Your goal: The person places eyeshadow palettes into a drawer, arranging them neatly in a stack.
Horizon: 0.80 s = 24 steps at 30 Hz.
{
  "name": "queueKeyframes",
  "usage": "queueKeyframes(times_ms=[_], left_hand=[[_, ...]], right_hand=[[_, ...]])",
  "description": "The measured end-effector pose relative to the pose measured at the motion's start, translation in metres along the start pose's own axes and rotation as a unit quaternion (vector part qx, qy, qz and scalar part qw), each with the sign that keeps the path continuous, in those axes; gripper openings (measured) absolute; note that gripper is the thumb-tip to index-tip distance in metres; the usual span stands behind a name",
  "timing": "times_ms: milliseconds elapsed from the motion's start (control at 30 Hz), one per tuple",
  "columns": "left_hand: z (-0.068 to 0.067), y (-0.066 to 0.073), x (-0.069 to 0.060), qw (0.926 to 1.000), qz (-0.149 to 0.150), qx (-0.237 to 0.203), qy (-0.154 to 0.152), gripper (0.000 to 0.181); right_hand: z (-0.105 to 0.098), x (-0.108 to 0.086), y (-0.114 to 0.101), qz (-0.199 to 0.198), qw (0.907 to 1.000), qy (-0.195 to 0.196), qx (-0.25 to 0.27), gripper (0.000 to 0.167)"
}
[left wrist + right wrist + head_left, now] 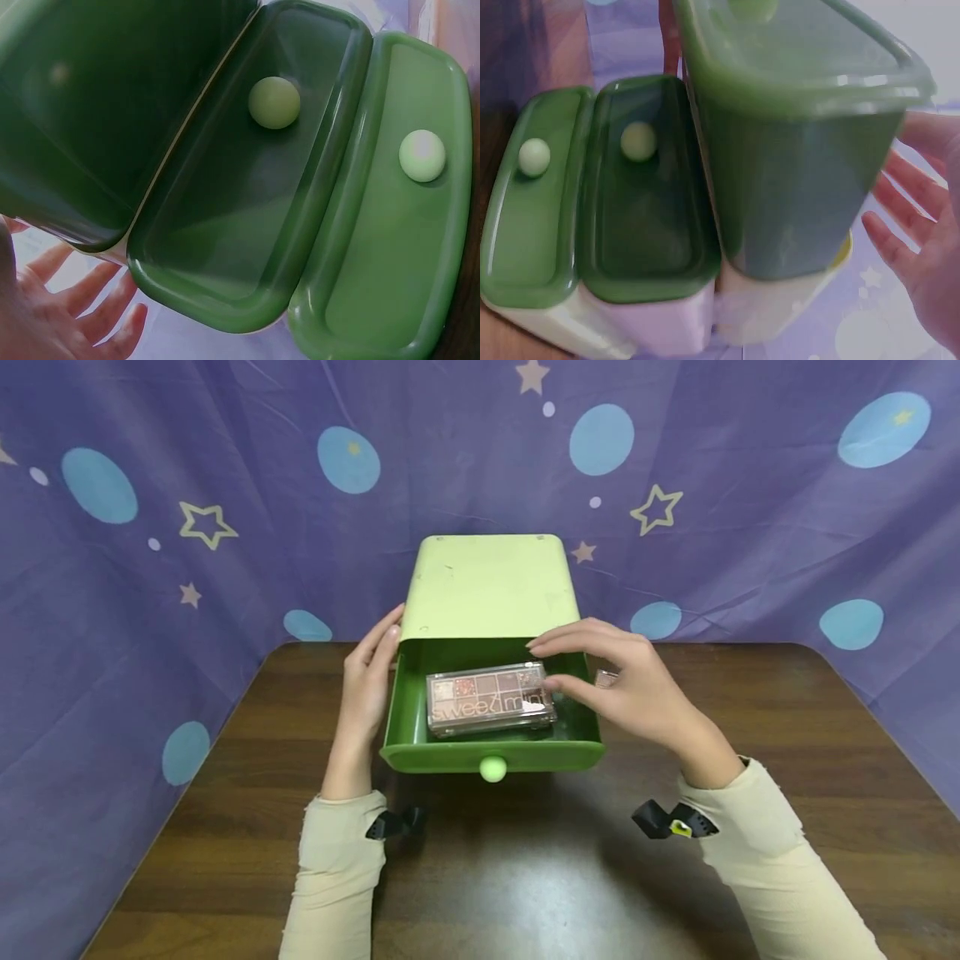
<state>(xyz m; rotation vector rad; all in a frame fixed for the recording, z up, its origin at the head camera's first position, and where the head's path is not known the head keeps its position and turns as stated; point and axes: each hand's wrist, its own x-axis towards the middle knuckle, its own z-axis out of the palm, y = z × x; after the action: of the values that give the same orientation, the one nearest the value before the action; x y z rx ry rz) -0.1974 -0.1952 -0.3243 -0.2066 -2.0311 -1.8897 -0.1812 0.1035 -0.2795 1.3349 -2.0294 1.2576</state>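
Nearest, cream sleeves (pixel 339 868) with wooden tabletop (pixel 525 885) between. Farther, green drawer (pixel 431 760) pulled from pale-green cabinet (pixel 491 585); inside, sweet mint eyeshadow palette (pixel 489 695) slightly askew, close behind near rim (pixel 450 747), more room right than left. Right hand (pixel 626 681) unclenched at palette's right end, contact unclear; left hand (pixel 365 685) unclenched too, fingers (pixel 375 637) along cabinet's left edge.

A brown wood-grain table (pixel 817 752) carries a green unit (pixel 487 585) of three stacked drawers.
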Motion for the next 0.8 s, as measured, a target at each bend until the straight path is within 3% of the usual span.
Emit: queueKeyframes(times_ms=[433, 667, 800], left_hand=[[-0.001, 0.001, 0.001, 1.0000, -0.003, 0.007, 0.005, 0.040], [-0.001, 0.001, 0.000, 0.9999, -0.010, 0.005, 0.007, 0.040], [0.000, 0.001, 0.000, 0.9999, -0.013, 0.005, 0.005, 0.040]], right_hand=[[-0.028, -0.032, 0.018, 0.029, 0.9940, 0.094, -0.047, 0.038], [-0.037, -0.037, 0.016, 0.079, 0.9865, 0.132, -0.055, 0.033], [-0.042, -0.047, 0.033, 0.108, 0.9830, 0.139, -0.051, 0.033]])
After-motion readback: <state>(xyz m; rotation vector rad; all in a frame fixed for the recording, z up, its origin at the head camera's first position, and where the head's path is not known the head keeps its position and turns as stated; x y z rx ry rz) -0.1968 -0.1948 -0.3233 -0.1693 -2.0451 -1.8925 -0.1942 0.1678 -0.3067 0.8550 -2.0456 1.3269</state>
